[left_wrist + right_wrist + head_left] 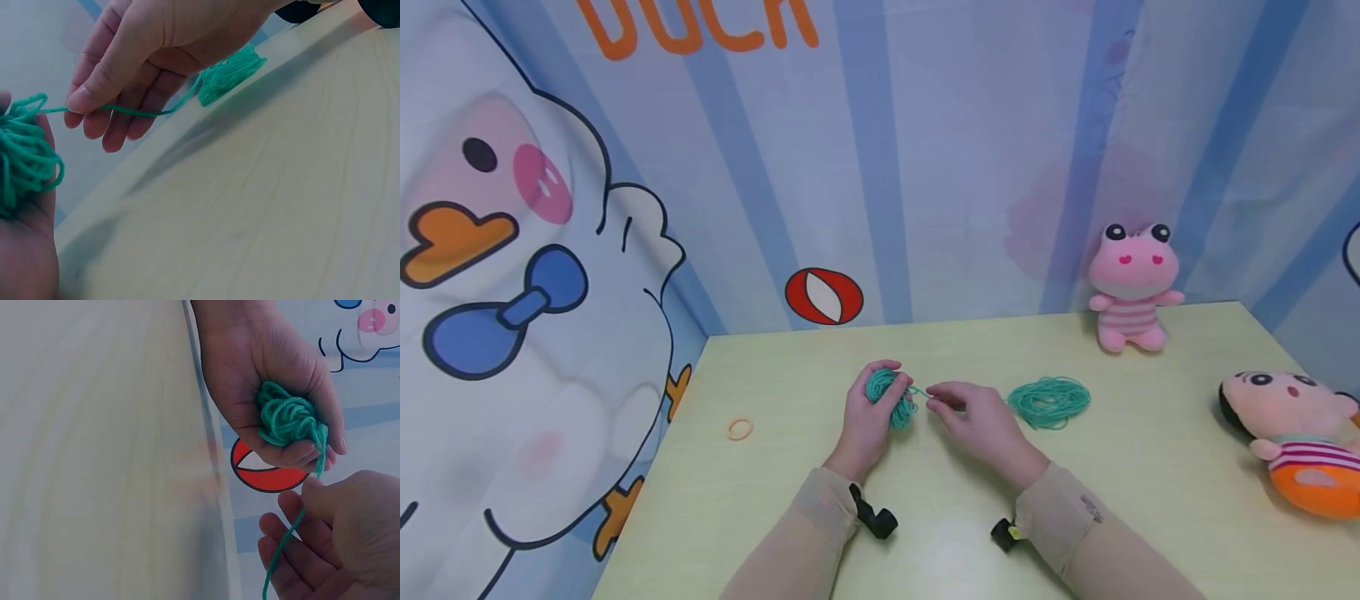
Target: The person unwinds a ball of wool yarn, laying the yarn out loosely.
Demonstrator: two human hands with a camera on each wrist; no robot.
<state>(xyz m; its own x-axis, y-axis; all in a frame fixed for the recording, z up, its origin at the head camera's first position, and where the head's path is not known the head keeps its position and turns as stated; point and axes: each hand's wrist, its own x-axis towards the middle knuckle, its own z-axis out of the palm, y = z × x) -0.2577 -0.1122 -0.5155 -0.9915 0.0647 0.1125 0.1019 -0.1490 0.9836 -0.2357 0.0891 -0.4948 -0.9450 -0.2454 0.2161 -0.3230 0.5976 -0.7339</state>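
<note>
In the head view my left hand [870,414] grips a bundle of green yarn [880,385], its fingers curled round the strands and loops sticking out. My right hand [981,421] is just to the right, pinching a single yarn strand [134,112] between thumb and forefinger. That strand runs from the bundle through the pinch and on toward a loose coil of green yarn [1049,402] lying on the table. The right wrist view shows the bundle of yarn [290,419] cupped in the left palm, with the strand stretched to the right fingertips.
A peach-coloured ring [740,429] lies on the table [790,517] at the left. A pink plush toy [1131,287] sits at the back right, and a plush doll [1303,442] lies at the right edge. A printed cloth backdrop [955,167] stands behind the table.
</note>
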